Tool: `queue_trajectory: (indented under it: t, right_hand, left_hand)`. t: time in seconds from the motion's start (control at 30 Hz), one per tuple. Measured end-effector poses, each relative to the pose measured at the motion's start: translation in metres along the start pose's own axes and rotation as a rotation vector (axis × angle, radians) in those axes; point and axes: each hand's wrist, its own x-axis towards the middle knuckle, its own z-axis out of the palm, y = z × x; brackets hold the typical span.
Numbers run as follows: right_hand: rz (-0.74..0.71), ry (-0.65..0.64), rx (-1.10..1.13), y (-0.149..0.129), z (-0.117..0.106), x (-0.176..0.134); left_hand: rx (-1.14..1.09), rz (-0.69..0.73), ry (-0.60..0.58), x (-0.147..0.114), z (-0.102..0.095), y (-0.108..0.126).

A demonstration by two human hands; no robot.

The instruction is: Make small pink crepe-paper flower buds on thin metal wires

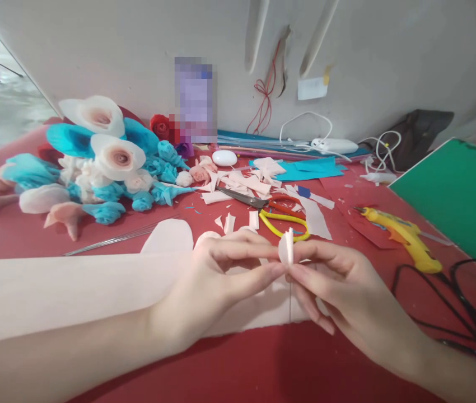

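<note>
Between my two hands a small pale pink crepe paper petal (287,247) stands upright, curled around the top of a thin wire stem (290,302) that points down. My left hand (229,268) pinches the petal's left side with thumb and forefinger. From the other side my right hand (330,280) pinches its base, the stem hanging by those fingers. Beneath both hands lies a long sheet of pale pink crepe paper (74,291). A rounded cut petal (168,238) rests at its far edge, partly beside more pieces hidden by my left hand.
Scissors (282,218) with red and yellow handles lie beyond my hands among paper scraps (246,182). Finished paper flowers (116,157) are heaped at left, near thin wires (112,238). A yellow glue gun (406,235) with a black cord and a green board (456,196) sit at right.
</note>
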Motion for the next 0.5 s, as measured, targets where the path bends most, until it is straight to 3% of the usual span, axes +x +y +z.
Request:
queue_trajectory:
  t: [0.5]
  right_hand:
    - [-0.050,-0.022,0.084,0.001,0.008,-0.010]
  left_hand:
    - [0.057,0.075,0.082,-0.004,0.008,0.014]
